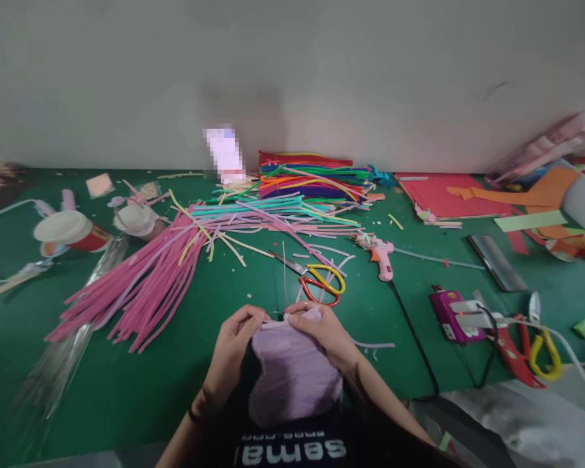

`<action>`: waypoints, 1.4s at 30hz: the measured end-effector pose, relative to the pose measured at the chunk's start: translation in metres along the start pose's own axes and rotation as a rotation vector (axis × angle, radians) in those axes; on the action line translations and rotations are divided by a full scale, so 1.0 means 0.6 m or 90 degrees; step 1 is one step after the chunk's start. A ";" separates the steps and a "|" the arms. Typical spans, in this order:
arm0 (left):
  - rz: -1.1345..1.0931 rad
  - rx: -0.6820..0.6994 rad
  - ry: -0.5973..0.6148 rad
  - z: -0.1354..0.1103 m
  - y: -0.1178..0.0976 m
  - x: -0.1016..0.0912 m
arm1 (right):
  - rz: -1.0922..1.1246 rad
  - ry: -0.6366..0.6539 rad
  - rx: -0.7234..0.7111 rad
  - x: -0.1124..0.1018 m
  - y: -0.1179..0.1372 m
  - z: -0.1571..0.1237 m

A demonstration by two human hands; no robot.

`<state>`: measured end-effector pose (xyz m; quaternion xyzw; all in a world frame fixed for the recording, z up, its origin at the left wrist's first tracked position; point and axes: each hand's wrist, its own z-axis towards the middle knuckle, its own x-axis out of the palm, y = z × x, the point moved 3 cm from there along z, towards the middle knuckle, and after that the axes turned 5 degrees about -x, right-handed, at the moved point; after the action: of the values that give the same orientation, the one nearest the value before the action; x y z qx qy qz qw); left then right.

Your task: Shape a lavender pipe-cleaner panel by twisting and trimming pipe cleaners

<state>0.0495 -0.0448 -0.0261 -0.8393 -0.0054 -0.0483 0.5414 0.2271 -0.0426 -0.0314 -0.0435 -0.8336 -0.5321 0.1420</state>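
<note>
Both my hands hold a fuzzy lilac shape (292,377) made of packed pipe cleaners, close to my chest. My left hand (234,348) pinches its upper left edge with curled fingers. My right hand (324,331) grips the top right edge, fingers closed over the lilac strands. A thin pale strand sticks up between the two hands. Just beyond them lie scissors with red and yellow handles (322,283) on the green table (151,377).
A spread of pink pipe cleaners (141,286) lies to the left, a stack of coloured ones (312,179) at the back. A pink glue gun (381,255), paper cups (73,231), red and orange sheets (443,195), a pink device (448,315) and more cutters (531,344) lie to the right.
</note>
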 end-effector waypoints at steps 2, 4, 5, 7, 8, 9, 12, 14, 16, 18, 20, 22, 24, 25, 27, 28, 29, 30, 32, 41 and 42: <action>0.017 0.019 0.004 0.001 -0.008 0.000 | -0.024 0.010 0.014 0.001 -0.001 0.001; 0.030 0.044 0.001 0.000 -0.016 0.001 | -0.045 -0.005 0.030 -0.001 -0.003 0.002; 0.038 0.056 -0.004 -0.001 -0.019 0.001 | -0.051 -0.018 0.033 -0.002 -0.004 0.002; 0.057 0.074 -0.015 -0.003 -0.022 0.001 | -0.053 -0.032 0.029 -0.002 -0.006 0.002; 0.064 0.080 -0.021 -0.005 -0.022 0.001 | -0.050 -0.030 0.025 -0.002 -0.006 0.002; 0.069 0.084 -0.026 -0.006 -0.020 0.001 | -0.044 -0.028 0.023 -0.002 -0.006 0.002; 0.073 0.086 -0.053 -0.012 -0.013 0.000 | -0.031 -0.029 0.028 -0.001 -0.007 0.000; 0.071 0.081 -0.070 -0.015 -0.007 -0.002 | -0.028 -0.033 0.033 0.000 -0.007 -0.001; 0.067 0.079 -0.077 -0.017 -0.002 -0.005 | -0.022 -0.034 0.034 0.000 -0.007 0.001; 0.055 0.081 -0.057 -0.017 0.002 -0.006 | -0.013 -0.039 0.034 -0.002 -0.006 0.003; 0.024 0.064 -0.013 -0.017 0.005 -0.005 | -0.004 -0.042 0.037 -0.004 -0.006 0.006; -0.013 0.029 0.008 -0.017 0.007 -0.002 | 0.006 -0.034 0.045 -0.006 -0.006 0.008; -0.033 -0.002 -0.012 -0.016 0.008 0.000 | 0.019 -0.021 0.051 -0.006 -0.007 0.008; -0.033 -0.010 -0.028 -0.016 0.008 0.001 | 0.023 -0.019 0.051 -0.005 -0.008 0.008; -0.021 -0.012 -0.052 -0.014 0.005 0.003 | 0.022 -0.023 0.050 -0.004 -0.008 0.008; -0.011 -0.009 -0.059 -0.013 0.004 0.003 | 0.017 -0.026 0.051 -0.004 -0.008 0.008; 0.002 -0.004 -0.065 -0.012 0.001 0.003 | 0.010 -0.026 0.053 -0.003 -0.008 0.007; 0.014 0.004 -0.070 -0.011 -0.001 0.003 | -0.001 -0.025 0.052 -0.003 -0.007 0.007; 0.039 0.016 -0.074 -0.009 -0.007 0.002 | -0.032 -0.018 0.031 -0.003 -0.005 0.007; 0.092 0.021 -0.078 -0.008 -0.016 0.004 | -0.498 -0.305 -0.539 -0.003 0.042 -0.038; 0.097 0.024 -0.075 -0.007 -0.016 0.005 | -0.560 -0.270 -0.576 0.008 0.046 -0.040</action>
<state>0.0517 -0.0449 -0.0153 -0.8283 0.0259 0.0425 0.5581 0.2334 -0.0528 0.0033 0.1416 -0.4777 -0.8179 -0.2879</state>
